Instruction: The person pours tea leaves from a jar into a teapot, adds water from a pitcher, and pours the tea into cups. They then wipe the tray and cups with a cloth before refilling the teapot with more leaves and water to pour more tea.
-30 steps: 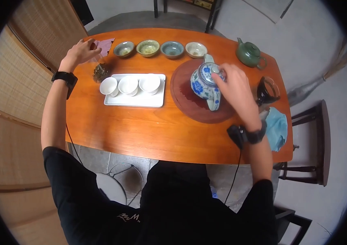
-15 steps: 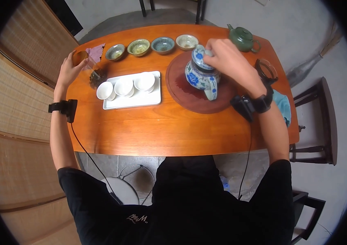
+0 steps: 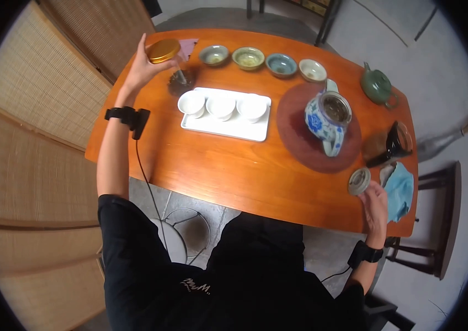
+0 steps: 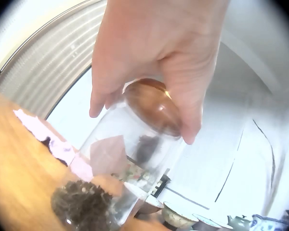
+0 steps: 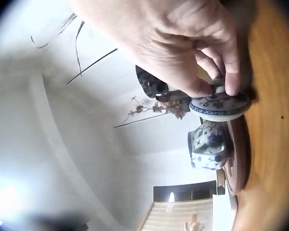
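Note:
In the head view my left hand (image 3: 141,70) reaches to the table's far left. Its thumb and fingers grip the gold lid (image 3: 163,51) atop a clear jar; dark tea leaves (image 4: 82,204) lie in the jar's bottom. My right hand (image 3: 376,205) is at the near right of the table. Thumb and fingertips pinch the knob of a blue-and-white teapot lid (image 5: 219,108), and its underside faces the head camera. The teapot (image 3: 316,121) stands uncovered on a round reddish-brown mat (image 3: 294,140), its mouth showing a dark inside.
Three white cups (image 3: 221,107) stand on a white tray (image 3: 226,132). Several small bowls (image 3: 248,58) line the far edge. A green teapot (image 3: 376,85), a dark-handled glass pitcher (image 3: 388,144) and a blue cloth (image 3: 400,190) lie to the right. A pink cloth (image 3: 189,47) is behind the jar.
My right hand has lifted the lid off the blue-and-white teapot and carried it to the near right. My left hand stays at the jar's gold lid. The head view has shifted.

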{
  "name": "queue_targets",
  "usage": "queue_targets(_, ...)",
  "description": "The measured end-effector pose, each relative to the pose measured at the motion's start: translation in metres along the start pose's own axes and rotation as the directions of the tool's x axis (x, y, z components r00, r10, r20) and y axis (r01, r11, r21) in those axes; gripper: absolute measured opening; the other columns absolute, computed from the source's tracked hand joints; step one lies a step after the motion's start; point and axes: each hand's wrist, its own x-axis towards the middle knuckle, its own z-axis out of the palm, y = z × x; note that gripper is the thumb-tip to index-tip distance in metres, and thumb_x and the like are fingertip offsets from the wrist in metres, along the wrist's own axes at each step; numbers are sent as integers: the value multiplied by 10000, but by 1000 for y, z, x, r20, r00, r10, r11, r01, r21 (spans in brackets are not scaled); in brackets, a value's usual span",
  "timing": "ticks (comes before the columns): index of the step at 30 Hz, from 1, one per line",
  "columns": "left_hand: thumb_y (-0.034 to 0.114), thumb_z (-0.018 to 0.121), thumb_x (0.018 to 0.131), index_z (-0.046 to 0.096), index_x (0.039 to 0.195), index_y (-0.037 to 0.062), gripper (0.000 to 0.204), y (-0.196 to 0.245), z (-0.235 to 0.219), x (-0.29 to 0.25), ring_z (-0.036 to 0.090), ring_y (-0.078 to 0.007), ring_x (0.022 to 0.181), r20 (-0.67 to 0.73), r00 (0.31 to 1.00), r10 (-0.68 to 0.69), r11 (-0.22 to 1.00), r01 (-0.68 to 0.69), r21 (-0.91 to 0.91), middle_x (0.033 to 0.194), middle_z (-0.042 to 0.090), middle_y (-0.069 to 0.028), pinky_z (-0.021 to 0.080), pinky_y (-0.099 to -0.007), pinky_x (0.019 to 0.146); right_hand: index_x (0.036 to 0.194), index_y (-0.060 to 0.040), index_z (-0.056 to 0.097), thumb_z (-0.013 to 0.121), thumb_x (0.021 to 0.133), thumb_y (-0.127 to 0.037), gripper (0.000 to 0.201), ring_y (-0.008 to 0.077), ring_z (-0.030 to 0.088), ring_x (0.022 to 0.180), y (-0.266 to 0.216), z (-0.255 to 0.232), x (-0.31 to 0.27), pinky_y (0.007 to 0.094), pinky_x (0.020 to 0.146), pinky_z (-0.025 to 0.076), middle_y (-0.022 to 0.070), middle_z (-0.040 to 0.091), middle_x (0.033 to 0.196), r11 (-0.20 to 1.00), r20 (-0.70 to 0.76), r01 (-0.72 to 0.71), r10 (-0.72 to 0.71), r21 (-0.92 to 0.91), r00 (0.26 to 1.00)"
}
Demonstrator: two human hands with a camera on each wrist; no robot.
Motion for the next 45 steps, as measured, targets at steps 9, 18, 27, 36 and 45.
queue_targets(9,190,850,706,405,1297,33,756,-12,27,-18,561,-196,1131,-79,992,-101,976,83,-200,1232,568,-109,449,-343,988,1071,63,613,522,937,5,172,148,679,806,5,0,-3,234,742,562,112,696,944,993,-35,-30,26,-110,999)
queue_targets(18,224,837,698,420,1289,26,750,19,30,-21,568,-214,1130,-197,979,-56,984,20,-178,1198,580,-114,449,-355,989,984,79,631,536,924,24,125,158,676,724,2,-8,-8,245,687,570,126,692,849,982,-72,-72,60,-173,996)
queue_targets(27,182,855,640,432,1272,-18,786,175,11,-79,572,-220,1125,-114,978,172,975,-185,-120,1193,583,-137,479,-360,946,974,71,630,634,900,-98,185,105,599,560,-102,74,-98,233,532,494,102,646,699,705,-49,1,-51,-709,997)
queue_targets(36,251,865,566,456,1296,2,873,232,117,-202,578,-264,1128,476,874,95,884,146,-445,1201,578,-165,456,-359,944,1336,9,450,806,694,-333,809,360,499,1164,-141,219,-88,407,961,432,221,482,1257,160,746,889,-493,-428,448)
queue_targets(45,180,892,544,476,1296,18,875,216,131,-204,560,-201,1114,707,560,432,760,197,-620,1198,572,-95,450,-343,964,1176,-28,623,768,698,-343,591,327,570,981,-139,199,-81,386,832,474,192,540,1144,228,840,974,-527,-9,131)
